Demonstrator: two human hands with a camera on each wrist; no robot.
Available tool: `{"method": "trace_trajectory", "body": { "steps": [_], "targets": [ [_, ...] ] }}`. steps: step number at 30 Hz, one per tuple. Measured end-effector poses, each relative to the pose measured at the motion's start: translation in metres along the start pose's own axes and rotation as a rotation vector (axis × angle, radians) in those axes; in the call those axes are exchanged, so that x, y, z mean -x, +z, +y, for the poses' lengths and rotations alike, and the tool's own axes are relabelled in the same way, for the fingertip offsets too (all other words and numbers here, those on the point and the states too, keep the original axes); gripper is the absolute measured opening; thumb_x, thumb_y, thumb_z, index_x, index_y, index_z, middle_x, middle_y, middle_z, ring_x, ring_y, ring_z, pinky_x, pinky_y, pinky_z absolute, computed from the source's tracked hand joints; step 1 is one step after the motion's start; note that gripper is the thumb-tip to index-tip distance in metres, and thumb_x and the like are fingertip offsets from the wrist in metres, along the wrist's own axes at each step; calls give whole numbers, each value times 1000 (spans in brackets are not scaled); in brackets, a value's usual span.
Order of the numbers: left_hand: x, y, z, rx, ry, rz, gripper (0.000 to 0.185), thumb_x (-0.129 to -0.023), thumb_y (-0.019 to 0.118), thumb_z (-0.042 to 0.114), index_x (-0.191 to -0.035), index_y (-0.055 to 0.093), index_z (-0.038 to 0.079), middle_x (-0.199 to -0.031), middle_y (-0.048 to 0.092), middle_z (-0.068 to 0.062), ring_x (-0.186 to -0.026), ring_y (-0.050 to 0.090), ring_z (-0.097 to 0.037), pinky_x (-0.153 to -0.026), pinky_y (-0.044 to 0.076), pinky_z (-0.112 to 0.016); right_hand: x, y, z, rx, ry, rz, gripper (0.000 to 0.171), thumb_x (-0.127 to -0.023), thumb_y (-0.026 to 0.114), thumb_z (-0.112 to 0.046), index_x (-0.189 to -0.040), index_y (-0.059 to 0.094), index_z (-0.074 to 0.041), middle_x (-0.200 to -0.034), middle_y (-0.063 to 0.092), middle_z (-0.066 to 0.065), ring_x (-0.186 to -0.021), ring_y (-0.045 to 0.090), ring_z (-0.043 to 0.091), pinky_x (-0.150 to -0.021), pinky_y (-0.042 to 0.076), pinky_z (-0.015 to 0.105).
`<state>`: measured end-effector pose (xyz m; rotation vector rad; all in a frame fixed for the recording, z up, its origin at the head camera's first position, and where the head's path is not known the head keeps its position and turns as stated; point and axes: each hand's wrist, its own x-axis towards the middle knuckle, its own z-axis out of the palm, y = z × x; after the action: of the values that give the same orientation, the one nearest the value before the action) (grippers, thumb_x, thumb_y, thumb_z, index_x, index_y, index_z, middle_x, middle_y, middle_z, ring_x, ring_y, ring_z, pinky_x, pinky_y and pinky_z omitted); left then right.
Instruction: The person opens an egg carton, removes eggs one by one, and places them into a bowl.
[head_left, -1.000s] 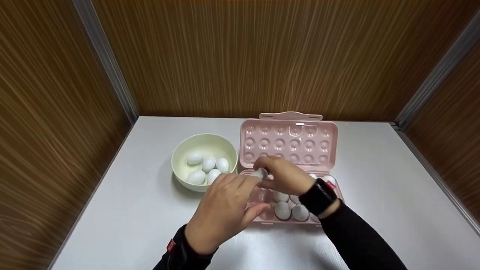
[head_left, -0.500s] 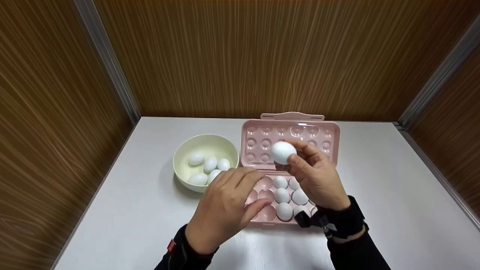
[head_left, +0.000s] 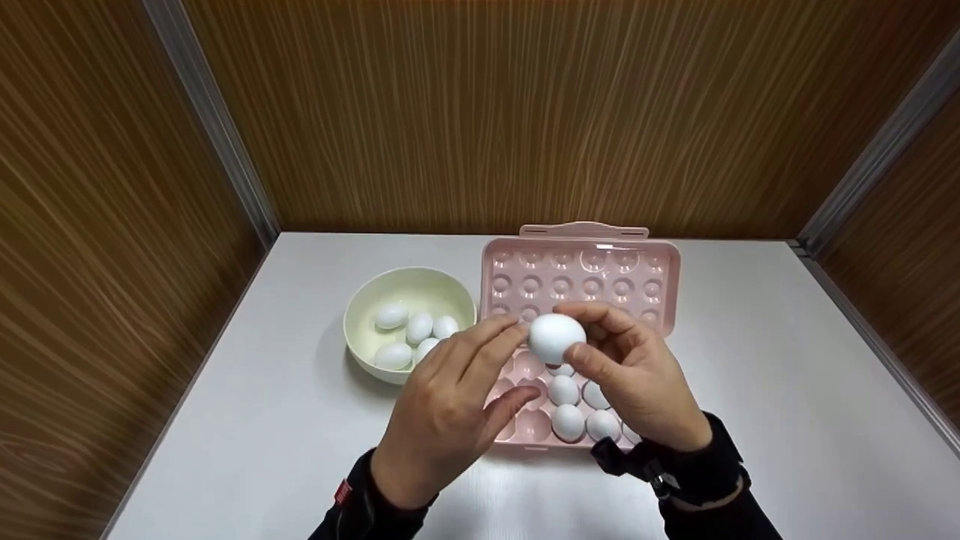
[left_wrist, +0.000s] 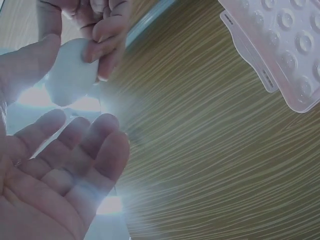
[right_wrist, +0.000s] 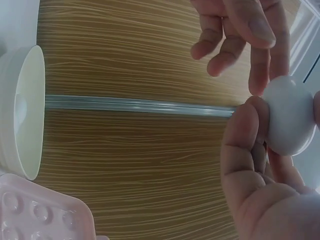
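Fingertips of the right hand [head_left: 637, 375] pinch a white egg [head_left: 556, 338] above the pink egg tray [head_left: 660, 296], while the left hand [head_left: 450, 409] reaches with straight fingers touching its side. Left wrist view: the egg [left_wrist: 70, 72] sits just beyond the relaxed, spread left fingers [left_wrist: 95, 150]. Right wrist view: thumb and fingers curl round the egg [right_wrist: 287, 115].

Your hands [head_left: 450, 409] cover egg tray [head_left: 534, 427] cups at 9 o'clock side; contents there untellable. Left wrist view: glare washes out held egg [left_wrist: 70, 72]. Bowl [right_wrist: 22, 112] cut off at 9 o'clock.
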<state>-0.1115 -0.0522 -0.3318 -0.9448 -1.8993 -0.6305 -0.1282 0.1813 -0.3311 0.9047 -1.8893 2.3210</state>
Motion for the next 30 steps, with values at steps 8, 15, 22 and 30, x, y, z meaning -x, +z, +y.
{"method": "trace_trajectory", "body": {
  "steps": [8, 15, 22, 30],
  "targets": [
    [0, 0, -1, 13, 58, 79, 59, -86, 89, 29, -133, 68, 2, -127, 73, -10, -110, 75, -23, -97, 60, -31, 2, 11, 2, 91, -47, -55, 36, -99, 68, 6, -134, 67, -1, -121, 75, 4, -104, 70, 11, -88, 60, 23],
    [0, 1, 0, 59, 76, 93, 53, -84, 90, 21, -128, 70, 1, -125, 73, -10, -109, 75, -21, -101, 59, -25, 2, 15, 5, 87, -37, -98, 37, -98, 68, 8, -134, 66, 0, -123, 75, 5, -107, 71, 12, -89, 62, 24],
    [0, 1, 1, 92, 73, 80, 51, -83, 90, 21, -127, 71, 1, -125, 74, -11, -111, 76, -21, -103, 58, -23, 2, 14, 8, 63, -55, -137, 38, -98, 67, 8, -136, 62, 6, -127, 74, 4, -111, 70, 11, -88, 61, 22],
    [1, 0, 0, 169, 54, 57, 49, -85, 89, 16, -128, 71, 0, -126, 74, -13, -114, 76, -23, -103, 58, -23, 1, 14, 9, 55, -58, -147, 36, -100, 68, 5, -136, 63, 3, -127, 74, 3, -113, 70, 10, -90, 61, 22]
  ]
}}
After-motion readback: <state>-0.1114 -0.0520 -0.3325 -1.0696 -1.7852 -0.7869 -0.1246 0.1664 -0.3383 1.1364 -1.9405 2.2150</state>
